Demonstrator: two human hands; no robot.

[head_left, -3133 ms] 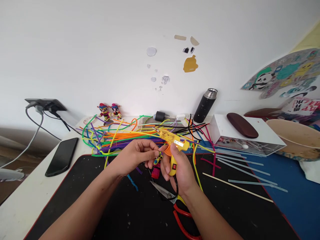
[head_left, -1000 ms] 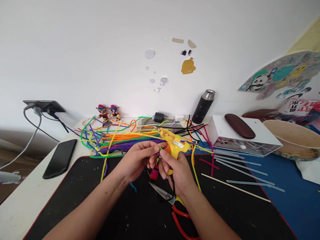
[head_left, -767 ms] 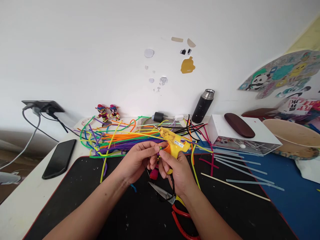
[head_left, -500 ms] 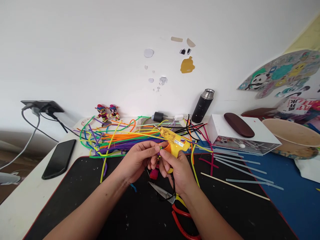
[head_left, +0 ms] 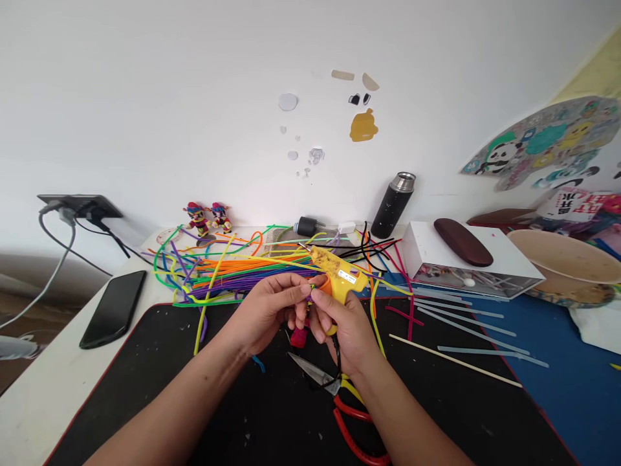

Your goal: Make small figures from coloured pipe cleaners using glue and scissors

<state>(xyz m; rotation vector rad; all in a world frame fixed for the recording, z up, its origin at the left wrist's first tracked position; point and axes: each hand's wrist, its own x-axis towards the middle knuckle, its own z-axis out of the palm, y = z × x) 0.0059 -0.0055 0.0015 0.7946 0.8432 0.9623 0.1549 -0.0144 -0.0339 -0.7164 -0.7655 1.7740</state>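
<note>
My left hand (head_left: 280,303) is closed, its thumb and forefinger pinching a small purple and green fuzzy piece (head_left: 310,295) that looks like twisted pipe cleaner. Against that same piece press the fingertips of my right hand (head_left: 342,320). A yellow hot glue gun (head_left: 334,266) is also held in my right hand, its metal nozzle pointing up and left, away from the piece. Its grip is partly hidden by my palm. Below the fingers shows a crimson fuzzy piece (head_left: 299,337); whether it joins the pinched one I cannot tell. Scissors (head_left: 334,401) with red handles lie beneath my right wrist.
Behind my hands lies a heap of coloured pipe cleaners (head_left: 242,272). Two small figures (head_left: 196,219) and a black flask (head_left: 392,206) stand by the wall. Glue sticks (head_left: 478,330) and a wooden stick (head_left: 456,361) lie right, a phone (head_left: 114,309) left.
Both hands keep the same pinch, and the glue gun stays in my right hand. The whole view has shifted very slightly.
</note>
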